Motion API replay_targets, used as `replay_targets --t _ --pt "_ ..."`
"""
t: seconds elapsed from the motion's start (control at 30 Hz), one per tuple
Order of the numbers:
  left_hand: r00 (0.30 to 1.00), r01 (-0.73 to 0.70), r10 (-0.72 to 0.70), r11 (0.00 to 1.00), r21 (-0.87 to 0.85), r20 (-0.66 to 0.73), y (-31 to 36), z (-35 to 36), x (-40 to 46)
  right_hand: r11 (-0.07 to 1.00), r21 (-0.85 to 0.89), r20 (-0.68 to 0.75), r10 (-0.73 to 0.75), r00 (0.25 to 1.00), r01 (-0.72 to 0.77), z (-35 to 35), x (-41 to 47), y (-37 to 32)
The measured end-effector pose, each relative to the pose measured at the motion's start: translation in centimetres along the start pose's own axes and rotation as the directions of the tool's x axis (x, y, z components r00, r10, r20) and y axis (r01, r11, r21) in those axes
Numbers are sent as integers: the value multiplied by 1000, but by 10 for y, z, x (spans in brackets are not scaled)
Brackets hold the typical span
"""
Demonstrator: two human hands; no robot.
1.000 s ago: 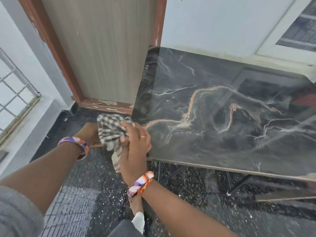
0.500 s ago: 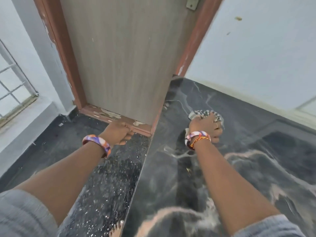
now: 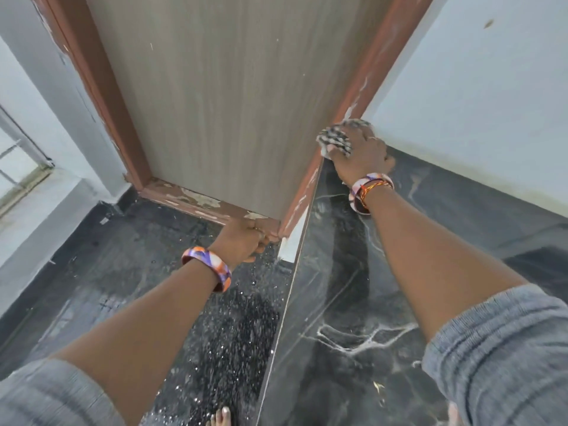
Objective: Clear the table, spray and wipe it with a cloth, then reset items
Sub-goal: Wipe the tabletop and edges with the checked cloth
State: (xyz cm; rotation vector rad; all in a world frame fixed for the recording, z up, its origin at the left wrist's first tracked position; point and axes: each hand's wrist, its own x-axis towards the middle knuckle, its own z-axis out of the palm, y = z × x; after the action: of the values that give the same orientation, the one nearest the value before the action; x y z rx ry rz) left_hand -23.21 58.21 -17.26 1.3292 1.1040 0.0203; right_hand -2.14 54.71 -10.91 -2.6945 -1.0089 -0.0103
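While the wiping step is plainly in hand, the whole job looks roughly half done, judging by what lies in view. At the left, a window and pale wall meet a dark speckled floor. Next comes the left hand, wearing 1 bangle; it hangs low beside the table edge with fingers curled loosely inward, and I cannot tell whether it holds anything. Behind it stands a wooden door in a chipped reddish frame. Further right, the table, a dark marble-patterned top, shows no items on the part in view, so clearing seems finished. At its far corner, against the frame and the white wall, the right hand presses down on the checked cloth, fingers spread over it and gripping it against the surface. No spray bottle is in sight. What remains, I judge, is wiping the rest of the top, then setting the items back.
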Motion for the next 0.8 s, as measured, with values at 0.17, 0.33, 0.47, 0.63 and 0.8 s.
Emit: replay_targets --t 0.17,0.33,0.47,0.63,0.8 --pt "999 -33 32 999 -24 -18 3 9 -27 959 77 105 -281 954 274 -6 -41 -9" --pt "997 -13 15 1000 28 -73 -30 2 -71 920 105 112 -387 915 377 -13 -141 -11" --pt "986 -30 57 985 168 -158 -67 -11 -116 889 93 129 -456 880 447 -20 -228 -14" --pt "964 -83 155 946 313 -215 -97 -9 -179 861 105 140 -508 850 497 -31 -337 -18" --pt "887 -158 361 823 546 -287 -120 -6 -238 820 131 130 -571 811 557 -42 -432 -19"
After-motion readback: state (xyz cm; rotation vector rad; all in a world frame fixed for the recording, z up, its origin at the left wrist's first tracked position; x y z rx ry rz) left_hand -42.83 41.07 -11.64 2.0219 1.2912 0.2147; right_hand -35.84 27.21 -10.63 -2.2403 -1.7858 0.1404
